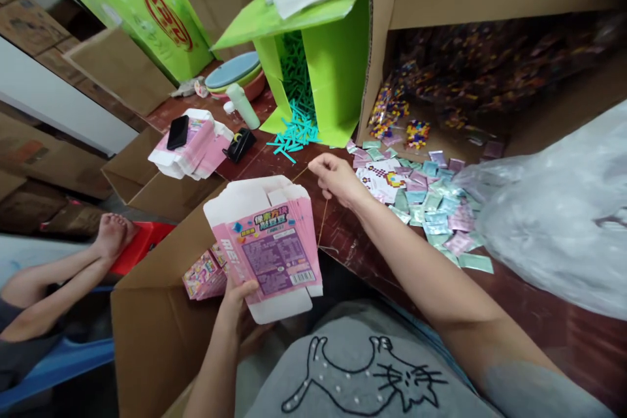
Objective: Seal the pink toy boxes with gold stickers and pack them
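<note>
My left hand (237, 300) grips a fanned stack of flattened pink cartons (279, 251), thumb on the front and the printed purple panel facing me. The white end flaps stick out at top and bottom. To the right of the cartons, over the dark red table (343, 228), my right hand (336, 177) is raised with thumb and fingers pinched together. Whatever is in that pinch, if anything, is too small to make out. Close to it lie turquoise plastic sticks (296, 130), a printed white card (381, 179) and a spread of small pastel sachets (434, 206).
An open cardboard box (157, 333) with pink packs (203, 274) stands below left. More folded cartons (191, 147) carry a phone (177, 132), beside a black tape dispenser (240, 145). Behind are a green box (337, 72), a big carton of bagged beads and a plastic bag (553, 209). Another person's legs (59, 287) show left.
</note>
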`<act>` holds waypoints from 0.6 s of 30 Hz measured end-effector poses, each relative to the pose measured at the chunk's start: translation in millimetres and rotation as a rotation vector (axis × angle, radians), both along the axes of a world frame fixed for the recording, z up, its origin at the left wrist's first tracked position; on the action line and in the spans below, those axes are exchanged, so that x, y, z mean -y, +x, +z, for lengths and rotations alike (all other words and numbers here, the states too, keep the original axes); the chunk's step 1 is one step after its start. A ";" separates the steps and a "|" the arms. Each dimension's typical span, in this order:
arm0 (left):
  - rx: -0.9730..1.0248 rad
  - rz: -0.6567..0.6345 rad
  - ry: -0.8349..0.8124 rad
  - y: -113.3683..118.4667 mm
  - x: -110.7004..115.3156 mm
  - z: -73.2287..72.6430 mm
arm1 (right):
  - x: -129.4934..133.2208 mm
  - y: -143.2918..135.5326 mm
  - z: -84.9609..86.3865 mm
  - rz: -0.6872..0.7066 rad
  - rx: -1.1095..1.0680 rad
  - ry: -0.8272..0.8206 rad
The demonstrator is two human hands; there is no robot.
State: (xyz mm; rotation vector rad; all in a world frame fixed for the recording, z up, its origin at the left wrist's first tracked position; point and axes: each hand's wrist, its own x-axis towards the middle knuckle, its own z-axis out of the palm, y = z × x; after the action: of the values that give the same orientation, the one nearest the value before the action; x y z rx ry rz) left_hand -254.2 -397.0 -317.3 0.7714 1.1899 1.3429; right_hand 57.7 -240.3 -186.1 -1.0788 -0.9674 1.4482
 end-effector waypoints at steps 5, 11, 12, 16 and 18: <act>-0.006 0.107 0.072 -3.6 -11.4 5.8 | 38.6 29.1 24.9 0.331 0.082 0.095; -0.151 0.014 0.058 -11.1 -1.4 5.6 | 21.7 21.6 29.2 0.231 0.312 0.295; -0.172 -0.020 0.059 -9.8 -0.1 5.8 | 10.6 16.7 24.3 0.124 0.334 0.280; -0.231 -0.092 0.086 1.7 -0.9 11.7 | -9.4 10.5 -19.8 -0.016 0.407 0.102; -0.209 -0.021 0.109 8.7 -7.1 20.4 | 11.9 17.9 -48.4 0.087 0.402 0.039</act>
State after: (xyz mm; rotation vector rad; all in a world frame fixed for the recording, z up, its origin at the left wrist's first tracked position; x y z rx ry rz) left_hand -245.6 -389.9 -297.0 1.0196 1.2753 1.3425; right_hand 75.6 -252.2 -234.5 -1.3423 -1.3341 1.2987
